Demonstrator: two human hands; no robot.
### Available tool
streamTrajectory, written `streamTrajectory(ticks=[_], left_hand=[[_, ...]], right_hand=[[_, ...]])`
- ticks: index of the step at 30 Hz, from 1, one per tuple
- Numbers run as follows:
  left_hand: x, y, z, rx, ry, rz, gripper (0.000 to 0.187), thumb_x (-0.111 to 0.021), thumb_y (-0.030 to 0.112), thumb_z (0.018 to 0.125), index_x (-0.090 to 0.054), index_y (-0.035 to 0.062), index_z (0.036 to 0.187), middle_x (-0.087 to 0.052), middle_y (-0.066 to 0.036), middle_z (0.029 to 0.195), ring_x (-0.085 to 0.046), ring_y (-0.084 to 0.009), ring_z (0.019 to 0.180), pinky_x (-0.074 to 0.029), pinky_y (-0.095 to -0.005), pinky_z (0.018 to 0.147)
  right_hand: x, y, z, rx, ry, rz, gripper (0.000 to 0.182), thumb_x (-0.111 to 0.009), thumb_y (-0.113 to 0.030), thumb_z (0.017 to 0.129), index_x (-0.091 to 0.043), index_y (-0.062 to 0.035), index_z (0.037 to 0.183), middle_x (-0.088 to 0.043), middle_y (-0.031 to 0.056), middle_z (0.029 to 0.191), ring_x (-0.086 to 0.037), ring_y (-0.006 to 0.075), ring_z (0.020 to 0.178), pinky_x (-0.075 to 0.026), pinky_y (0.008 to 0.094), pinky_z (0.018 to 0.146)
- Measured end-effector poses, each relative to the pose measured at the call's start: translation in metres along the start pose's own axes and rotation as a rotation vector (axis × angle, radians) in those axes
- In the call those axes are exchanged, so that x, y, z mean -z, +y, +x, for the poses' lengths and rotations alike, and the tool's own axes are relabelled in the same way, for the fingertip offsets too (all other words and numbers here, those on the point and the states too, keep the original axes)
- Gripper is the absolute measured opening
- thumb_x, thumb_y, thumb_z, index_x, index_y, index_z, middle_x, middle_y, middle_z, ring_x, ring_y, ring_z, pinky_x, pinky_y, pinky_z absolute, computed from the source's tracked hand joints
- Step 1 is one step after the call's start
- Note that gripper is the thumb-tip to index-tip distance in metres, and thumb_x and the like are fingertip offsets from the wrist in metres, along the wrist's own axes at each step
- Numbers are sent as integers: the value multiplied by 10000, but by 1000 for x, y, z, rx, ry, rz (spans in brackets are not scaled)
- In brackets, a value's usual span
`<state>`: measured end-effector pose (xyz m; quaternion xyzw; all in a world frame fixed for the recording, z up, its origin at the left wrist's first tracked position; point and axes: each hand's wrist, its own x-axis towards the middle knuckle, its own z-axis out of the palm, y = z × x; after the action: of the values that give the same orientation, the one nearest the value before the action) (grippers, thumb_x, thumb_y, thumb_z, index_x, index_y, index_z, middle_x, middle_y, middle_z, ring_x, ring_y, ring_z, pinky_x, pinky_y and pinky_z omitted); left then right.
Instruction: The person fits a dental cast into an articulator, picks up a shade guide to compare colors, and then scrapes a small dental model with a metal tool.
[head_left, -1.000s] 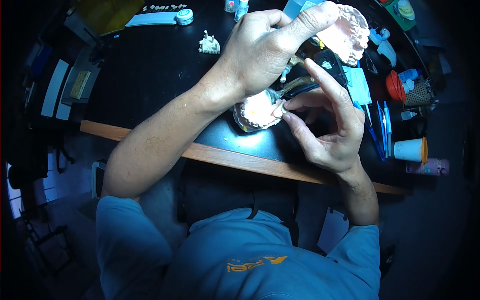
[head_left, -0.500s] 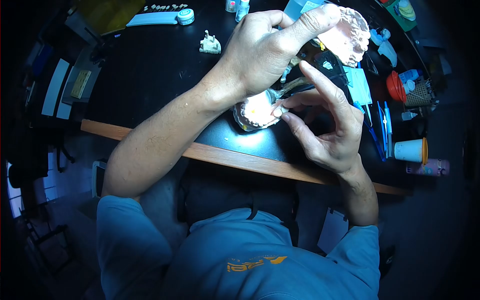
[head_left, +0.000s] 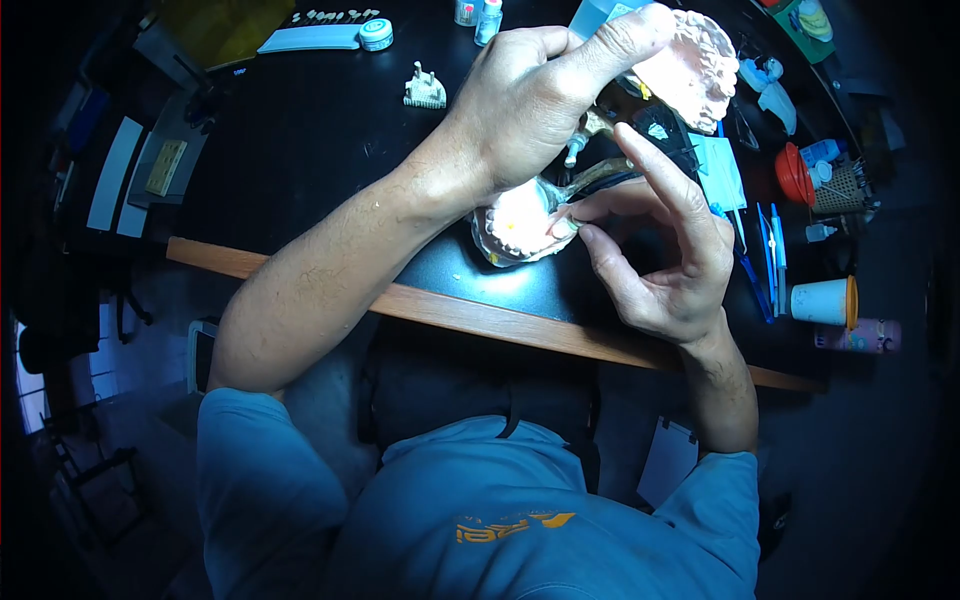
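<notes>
A pink-white upper dental cast (head_left: 690,75) is tilted up at the top right, with the thumb of my left hand (head_left: 545,95) against its edge. My left hand is closed on it, its other fingers partly hidden. Below, the lower dental cast (head_left: 515,228) stands near the table's front edge, brightly lit, with a yellow spot on it. A metal articulator arm (head_left: 590,175) runs between the casts. At the lower cast's right side, my right hand (head_left: 665,240) pinches something small and pale, one finger stretched upward.
A small cast piece (head_left: 425,88) with pegs lies at the upper left, near a round jar (head_left: 376,35) and a white strip (head_left: 310,38). To the right are blue-handled tools (head_left: 772,250), a white cup (head_left: 823,301) and a red bowl (head_left: 793,174). The wooden edge (head_left: 480,318) runs in front.
The view has shifted slightly. My right hand's thumb and stretched finger have moved a little beside the lower cast. My left hand keeps its hold on the upper cast.
</notes>
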<state>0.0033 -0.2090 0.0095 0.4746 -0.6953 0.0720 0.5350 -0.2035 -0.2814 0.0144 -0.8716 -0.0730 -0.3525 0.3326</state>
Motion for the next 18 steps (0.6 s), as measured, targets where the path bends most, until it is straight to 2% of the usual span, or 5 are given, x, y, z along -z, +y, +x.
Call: streamTrajectory(ticks=[4, 8, 15, 18], left_hand=[[-1, 1, 2, 98, 14, -286, 477, -408, 245, 1090, -530, 44, 1505, -715, -170, 1017, -671, -255, 791, -551, -364, 690], [4, 10, 1, 301, -41, -417, 530, -346, 336, 1127, -481, 54, 1555, -717, -134, 1040, -639, -163, 702, -529, -285, 617], [14, 16, 2, 345, -84, -488, 541, -341, 355, 1130, -476, 55, 1560, -713, -128, 1037, -627, -148, 687, -523, -273, 607], [13, 17, 2, 350, -86, -501, 546, -339, 363, 1132, -474, 55, 1562, -711, -126, 1036, -622, -141, 680, -520, -268, 602]], right_hand=[[4, -9, 2, -41, -57, 13, 775, -787, 105, 830, -433, 97, 1520, -767, 171, 958, -766, 183, 878, -617, 266, 762], [5, -9, 1, -69, -62, 51, 786, -797, 92, 838, -421, 102, 1527, -767, 167, 954, -762, 186, 896, -615, 275, 792], [4, -8, 0, -88, -56, 126, 768, -787, 77, 867, -412, 95, 1537, -768, 163, 958, -758, 179, 913, -604, 270, 802], [1, -12, 0, -187, -9, 120, 766, -806, 64, 861, -433, 89, 1530, -769, 158, 960, -754, 171, 905, -599, 264, 799]])
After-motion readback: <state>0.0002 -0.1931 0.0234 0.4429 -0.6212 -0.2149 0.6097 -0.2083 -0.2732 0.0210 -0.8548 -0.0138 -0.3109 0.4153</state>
